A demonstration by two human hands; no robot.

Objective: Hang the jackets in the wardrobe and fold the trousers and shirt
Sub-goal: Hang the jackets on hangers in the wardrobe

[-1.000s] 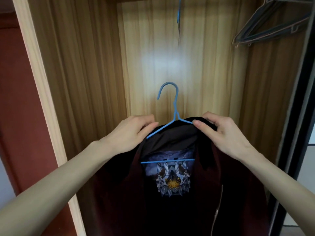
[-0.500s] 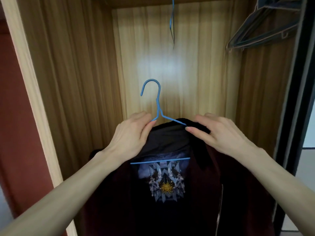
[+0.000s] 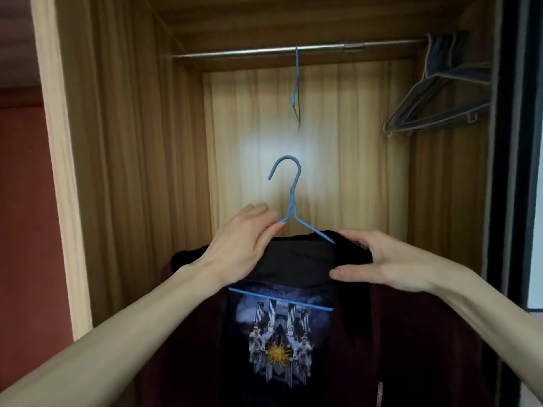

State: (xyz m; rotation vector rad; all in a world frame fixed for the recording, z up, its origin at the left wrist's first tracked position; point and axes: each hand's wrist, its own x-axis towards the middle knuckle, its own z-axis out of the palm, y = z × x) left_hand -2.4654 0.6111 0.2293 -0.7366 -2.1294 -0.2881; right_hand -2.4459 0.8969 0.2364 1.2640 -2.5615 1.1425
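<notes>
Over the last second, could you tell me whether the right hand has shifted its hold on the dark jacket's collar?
Yes. The right hand has slid down the dark jacket's collar, away from the blue wire hanger, thumb now under the fold.

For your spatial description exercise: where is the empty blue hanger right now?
In the head view, the empty blue hanger hangs on the wardrobe rail, just above the hook of the hanger carrying the jacket, left of the dark hangers.

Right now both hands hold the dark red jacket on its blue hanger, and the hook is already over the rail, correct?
Not quite. In the head view the blue hanger has its hook free in the air, below the rail. Both the left hand and right hand do hold the dark red jacket.
</notes>
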